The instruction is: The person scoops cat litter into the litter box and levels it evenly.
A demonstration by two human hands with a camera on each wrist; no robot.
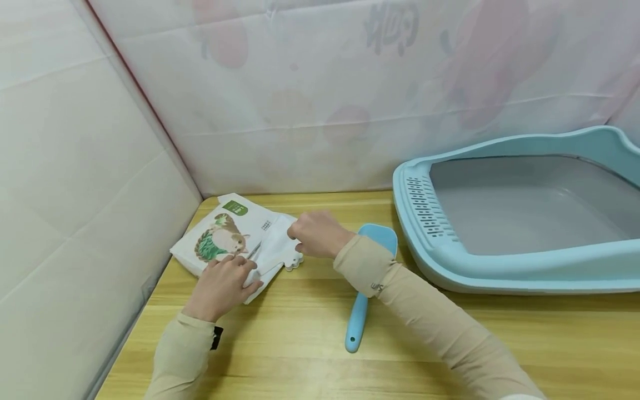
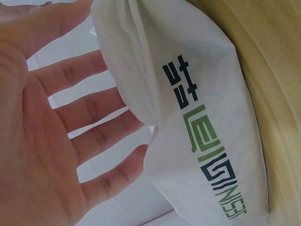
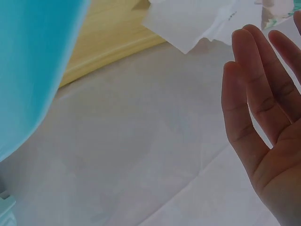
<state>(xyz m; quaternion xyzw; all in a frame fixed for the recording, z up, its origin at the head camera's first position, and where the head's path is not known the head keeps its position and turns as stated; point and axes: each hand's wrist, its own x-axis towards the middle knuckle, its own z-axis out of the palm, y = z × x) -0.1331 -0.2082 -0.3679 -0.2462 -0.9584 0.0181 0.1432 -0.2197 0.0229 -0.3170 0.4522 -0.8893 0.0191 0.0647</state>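
Wood-grained surface [image 1: 280, 339] carries a white printed bag [image 1: 252, 222]. A left hand [image 1: 222, 286] touches the bag's near side, fingers spread wide. At the bag's right end, the right hand [image 1: 320, 233] has its outer fingers loosely extended; whether it pinches anything cannot be told. Right of the bag lies a blue scoop [image 1: 357, 322]; beyond it, a blue tray [image 1: 525, 264] shows its gray interior. The bag's contents are hidden.

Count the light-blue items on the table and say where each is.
2: the scoop, partly hidden behind the right forearm, and the litter box, right of it, cut off by the head view's edge. Small ones could be hidden.
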